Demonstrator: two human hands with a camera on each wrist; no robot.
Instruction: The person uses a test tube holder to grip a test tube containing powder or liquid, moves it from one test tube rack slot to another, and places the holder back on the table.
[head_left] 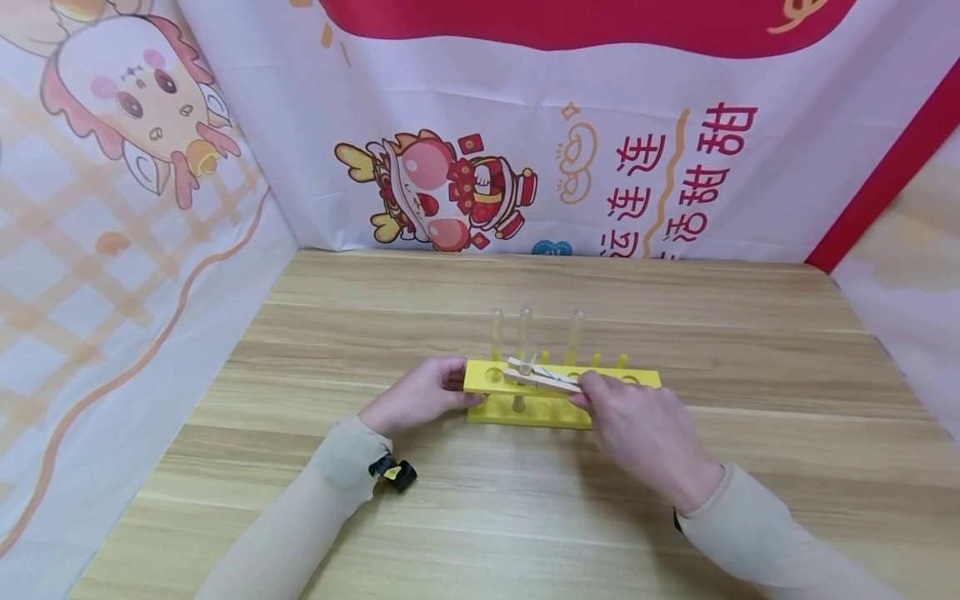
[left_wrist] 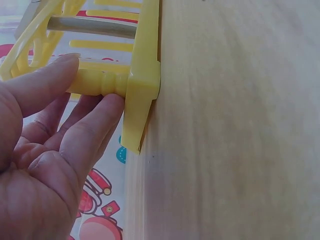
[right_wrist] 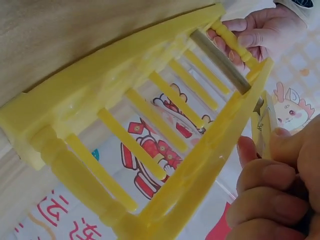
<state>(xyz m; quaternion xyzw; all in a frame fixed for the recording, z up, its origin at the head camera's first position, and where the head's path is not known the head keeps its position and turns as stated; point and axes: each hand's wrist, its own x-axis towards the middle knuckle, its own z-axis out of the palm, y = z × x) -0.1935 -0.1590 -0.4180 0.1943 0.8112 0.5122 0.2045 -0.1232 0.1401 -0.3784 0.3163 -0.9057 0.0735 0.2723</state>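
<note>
A yellow test tube rack (head_left: 543, 411) stands on the table. My left hand (head_left: 420, 396) pinches the post at its left end; the left wrist view shows thumb and fingers around that post (left_wrist: 95, 82). With my right hand (head_left: 648, 429) I grip a wooden test tube clamp (head_left: 546, 380). The clamp's jaws lie around the top of a test tube (right_wrist: 220, 60), which stands upright in a hole near the rack's left end. In the right wrist view this tube looks greyish, perhaps with something inside. The clamp's handle end is partly hidden by my fingers.
Along the rack's back, test tubes (head_left: 576, 333) stand upside down on pegs, and several bare yellow pegs (head_left: 622, 361) stick up. The wood-grain table (head_left: 480, 517) ends at a printed cloth backdrop (head_left: 450, 92), with cloth at the sides too.
</note>
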